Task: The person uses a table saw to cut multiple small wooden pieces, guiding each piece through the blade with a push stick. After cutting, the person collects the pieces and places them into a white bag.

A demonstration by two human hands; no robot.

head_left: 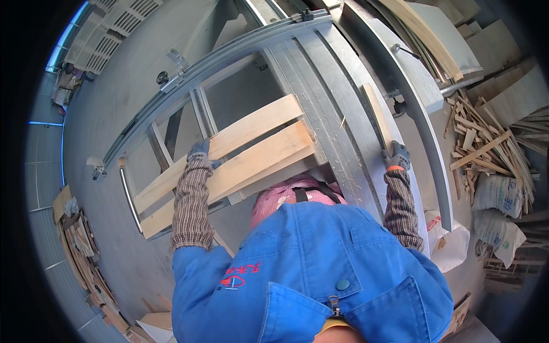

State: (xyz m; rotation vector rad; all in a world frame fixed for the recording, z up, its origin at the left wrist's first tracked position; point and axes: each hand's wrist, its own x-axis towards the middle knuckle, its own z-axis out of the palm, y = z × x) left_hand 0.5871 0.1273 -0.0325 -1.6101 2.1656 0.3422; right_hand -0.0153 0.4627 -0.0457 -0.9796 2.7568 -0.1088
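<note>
My left hand (200,151), in a grey work glove, grips the far one of two long pale wooden boards. That far board (254,123) and the near board (266,157) lie side by side across the sliding frame of a saw table, a narrow gap between them. My right hand (397,156), gloved too, is closed around the near end of a narrow wooden strip (376,114). This strip lies lengthwise on the right part of the metal tabletop (337,108), apart from the boards. My fingers' undersides are hidden on both hands.
A long grey fence (420,108) runs along the table's right side. Sawdust and splinters lie along the table grooves. A crossbar with clamps (171,77) spans the far side. Piled offcuts (480,140) and white sacks (497,194) stand right; stacked wood (80,246) lies far left.
</note>
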